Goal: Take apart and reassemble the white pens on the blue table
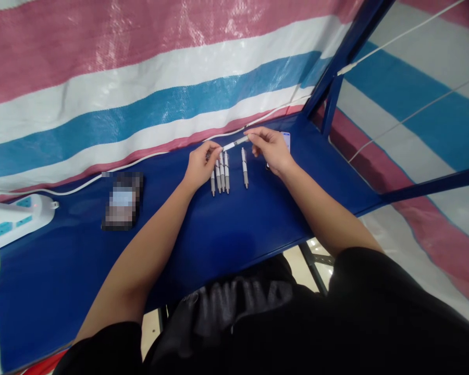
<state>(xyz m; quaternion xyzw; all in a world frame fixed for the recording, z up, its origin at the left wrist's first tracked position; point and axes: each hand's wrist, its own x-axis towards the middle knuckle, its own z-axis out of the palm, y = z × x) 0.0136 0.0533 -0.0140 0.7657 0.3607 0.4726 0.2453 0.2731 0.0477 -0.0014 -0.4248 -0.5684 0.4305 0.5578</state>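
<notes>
A white and grey pen (235, 143) is stretched between my two hands, above the blue table. The fingertips of my left hand (202, 164) pinch its left end. At its other end, my right hand (269, 148) grips it between thumb and fingers. Below my left hand lies a row of several similar pens (222, 174), side by side with their tips toward me; my fingers partly cover their upper ends. A single pen (245, 167) rests apart from them, just left of and below my right hand.
A phone (286, 139) with a lit screen lies partly behind my right hand. On the left of the blue table (226, 229) are a blurred-out dark device (123, 202) and a white power strip (21, 219). A white cable (82, 185) runs along the striped sheet (140, 114).
</notes>
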